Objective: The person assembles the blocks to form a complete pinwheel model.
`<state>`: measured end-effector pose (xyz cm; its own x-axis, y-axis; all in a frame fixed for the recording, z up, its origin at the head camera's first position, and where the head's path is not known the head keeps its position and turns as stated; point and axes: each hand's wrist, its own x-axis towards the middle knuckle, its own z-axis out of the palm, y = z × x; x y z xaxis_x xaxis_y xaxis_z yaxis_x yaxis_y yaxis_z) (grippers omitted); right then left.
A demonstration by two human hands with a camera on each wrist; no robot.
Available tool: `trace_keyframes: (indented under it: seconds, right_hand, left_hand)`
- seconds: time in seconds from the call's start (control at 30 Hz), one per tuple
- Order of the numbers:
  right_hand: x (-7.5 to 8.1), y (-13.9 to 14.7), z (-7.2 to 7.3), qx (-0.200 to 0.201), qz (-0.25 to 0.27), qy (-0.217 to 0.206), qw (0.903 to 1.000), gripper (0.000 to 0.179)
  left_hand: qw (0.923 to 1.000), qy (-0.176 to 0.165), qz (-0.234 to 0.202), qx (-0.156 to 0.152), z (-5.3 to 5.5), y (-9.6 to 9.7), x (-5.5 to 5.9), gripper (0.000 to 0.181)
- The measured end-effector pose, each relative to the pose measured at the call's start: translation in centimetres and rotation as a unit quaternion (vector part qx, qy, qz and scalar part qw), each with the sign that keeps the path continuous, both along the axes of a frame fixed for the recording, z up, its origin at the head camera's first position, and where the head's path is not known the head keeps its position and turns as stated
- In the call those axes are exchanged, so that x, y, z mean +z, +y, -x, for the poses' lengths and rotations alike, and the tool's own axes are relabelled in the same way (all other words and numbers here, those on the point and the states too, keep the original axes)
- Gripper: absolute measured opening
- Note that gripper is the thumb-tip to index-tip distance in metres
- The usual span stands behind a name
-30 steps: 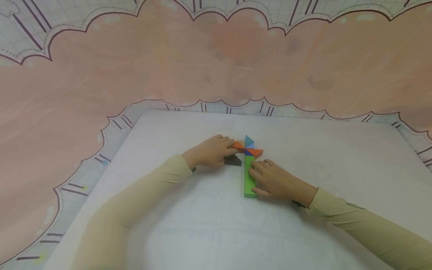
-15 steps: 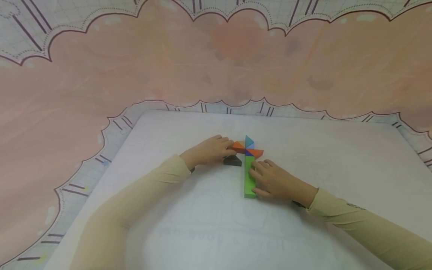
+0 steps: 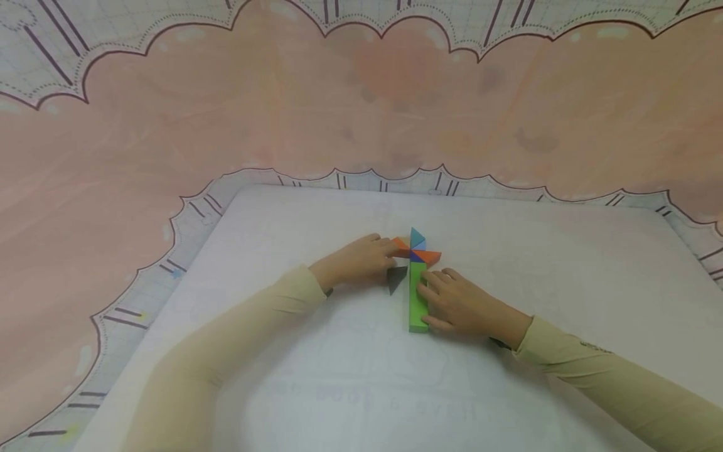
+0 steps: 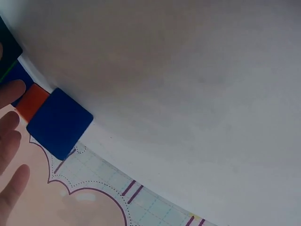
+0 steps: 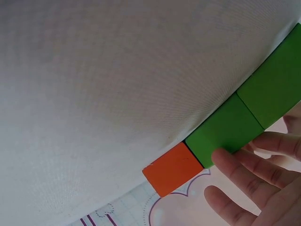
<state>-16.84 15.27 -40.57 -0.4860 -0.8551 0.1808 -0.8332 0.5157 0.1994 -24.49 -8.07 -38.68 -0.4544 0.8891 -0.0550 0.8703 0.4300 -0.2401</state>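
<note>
Small triangular blocks form a pinwheel on the white table, with an orange one (image 3: 431, 257) at right, another orange one (image 3: 401, 252) at left and a light blue one (image 3: 417, 238) on top. Below them runs a green bar, made of two green blocks (image 5: 225, 131) end to end in the right wrist view. My left hand (image 3: 358, 260) pinches a dark green triangular block (image 3: 397, 277) left of the bar; one tip of it points toward me. Along the bar's right side rests my right hand (image 3: 460, 302), fingertips on its top and edge.
The white tabletop (image 3: 339, 376) spreads around the blocks. Behind it hangs a peach-coloured cloth (image 3: 361, 107) with scalloped, patterned borders. In the left wrist view a blue block face (image 4: 60, 124) and an orange one (image 4: 33, 101) stand beside the left fingers.
The dark green block has turned, from lying broadside to tip toward me, and sits closer to the green bar. My left hand has shifted slightly right and nearer. The right hand stays put.
</note>
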Motion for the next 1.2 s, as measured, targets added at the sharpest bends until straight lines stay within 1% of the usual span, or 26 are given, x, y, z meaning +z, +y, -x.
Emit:
trace_keyframes:
  seconds: [0.13, 0.27, 0.37, 0.57, 0.8, 1.03, 1.2]
  right_hand:
    - [0.1, 0.0, -0.1, 0.000, -0.001, 0.001, 1.0000, 0.046]
    - [0.1, 0.0, -0.1, -0.003, -0.004, 0.001, 1.0000, 0.047]
    - [0.0, 0.0, 0.0, -0.001, 0.000, 0.004, 1.0000, 0.047]
    - [0.0, 0.0, 0.0, 0.006, 0.005, 0.012, 0.9999, 0.047]
    - [-0.2, 0.0, 0.1, 0.011, 0.012, 0.025, 0.9995, 0.045]
    - [-0.2, 0.0, 0.0, 0.010, 0.009, 0.025, 0.9996, 0.045]
    - [-0.1, -0.1, 0.0, 0.004, 0.005, 0.013, 0.9999, 0.044]
  left_hand:
    - [1.0000, -0.001, 0.002, 0.004, -0.5, 0.3, 0.3, 0.023]
    - [1.0000, 0.005, 0.000, 0.000, -0.6, 0.5, 0.1, 0.023]
    - [1.0000, 0.007, -0.005, 0.003, -0.6, 0.7, -0.2, 0.024]
    - [0.9994, 0.007, -0.016, 0.031, -0.7, 1.2, -0.5, 0.031]
    - [0.9979, 0.028, -0.007, 0.058, -0.5, 1.7, -0.6, 0.032]
    - [0.9953, 0.012, -0.001, 0.096, -0.3, 1.9, -0.5, 0.035]
    - [0.9938, 0.017, -0.001, 0.110, -0.3, 1.9, -0.5, 0.034]
